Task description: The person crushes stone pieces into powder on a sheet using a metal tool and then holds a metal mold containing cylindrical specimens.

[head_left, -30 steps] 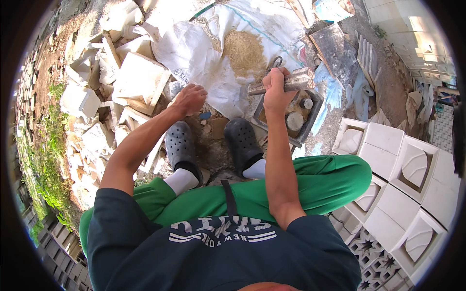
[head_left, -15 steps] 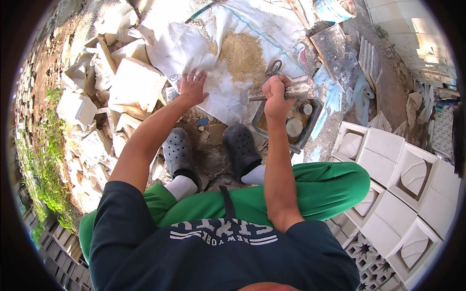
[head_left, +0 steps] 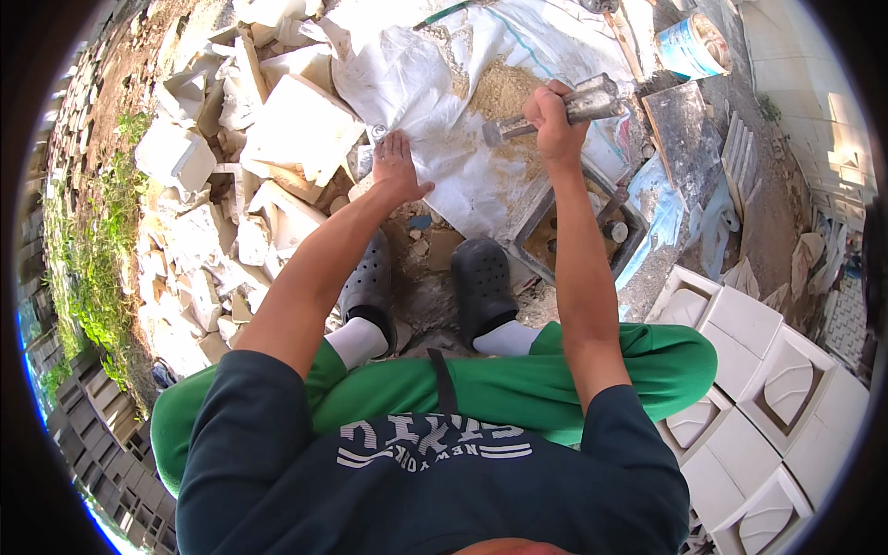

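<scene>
My left hand (head_left: pixel 396 168) lies at the near left edge of a white sack-like sheet (head_left: pixel 446 190), palm down with fingers stretched out and nothing held. My right hand (head_left: pixel 557 129) is closed round a grey, cement-crusted tool (head_left: pixel 597 100). One thick, ridged end sticks out to the right of the fist, and a flatter end points left; its exact kind does not show. The tool is over the near right side of a heap of pale sand (head_left: pixel 499 91) on the sheet. Below the fist, my right forearm partly covers a dark square tray (head_left: pixel 535 222) with round pieces in it.
Broken white blocks (head_left: pixel 301 125) are piled on the left. At the far right stand a blue-and-white bucket (head_left: pixel 692 48) and a stained board (head_left: pixel 683 134). Stacked pale moulded blocks (head_left: pixel 740 338) fill the near right. My dark clogs (head_left: pixel 483 285) are between the hands and my knees.
My right hand has moved away from me with the tool, from over the tray toward the sand. My left hand has shifted toward the sheet's left edge. The view has shifted a little.
</scene>
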The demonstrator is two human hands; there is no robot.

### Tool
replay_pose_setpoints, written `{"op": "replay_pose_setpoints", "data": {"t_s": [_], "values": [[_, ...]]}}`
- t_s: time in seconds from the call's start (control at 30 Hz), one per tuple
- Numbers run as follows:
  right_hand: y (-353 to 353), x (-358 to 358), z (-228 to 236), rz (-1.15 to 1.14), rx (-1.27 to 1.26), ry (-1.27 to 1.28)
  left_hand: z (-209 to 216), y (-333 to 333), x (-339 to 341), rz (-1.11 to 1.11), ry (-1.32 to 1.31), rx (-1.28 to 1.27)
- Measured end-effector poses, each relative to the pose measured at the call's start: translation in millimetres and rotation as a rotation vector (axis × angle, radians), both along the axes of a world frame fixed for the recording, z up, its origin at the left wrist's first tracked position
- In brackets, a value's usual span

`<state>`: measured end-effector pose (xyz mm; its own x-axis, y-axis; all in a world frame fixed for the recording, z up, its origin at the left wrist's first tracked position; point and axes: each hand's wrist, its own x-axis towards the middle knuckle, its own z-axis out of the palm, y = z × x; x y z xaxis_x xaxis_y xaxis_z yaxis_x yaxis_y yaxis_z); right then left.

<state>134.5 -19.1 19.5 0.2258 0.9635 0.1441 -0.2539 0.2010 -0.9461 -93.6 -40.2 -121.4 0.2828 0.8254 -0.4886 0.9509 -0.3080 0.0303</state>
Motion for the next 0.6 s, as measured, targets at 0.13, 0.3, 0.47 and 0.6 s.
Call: {"op": "replay_pose_setpoints", "data": {"t_s": [0.13, 0.3, 0.47, 0.6], "values": [[3.9, 8.3, 0.6, -0.048, 0.004, -0.068, 13.3, -12.8, 9.1, 0.053, 0.150, 0.000], [-12.9, -0.3, 15.5, -0.103, 0.018, -0.123, -6.5, -53.0, 25.0, -0.215, -0.250, 0.218], [-24.3, -8.1, 19.5, -0.132, -0.086, 0.014, -5.3, -66.5, 24.9, -0.212, -0.244, 0.015], [-43.8, -1.9, 0.6, -0.208, -0.076, -0.129, 11.1, -54.5, 7.0, -0.161, -0.393, 0.107]]}}
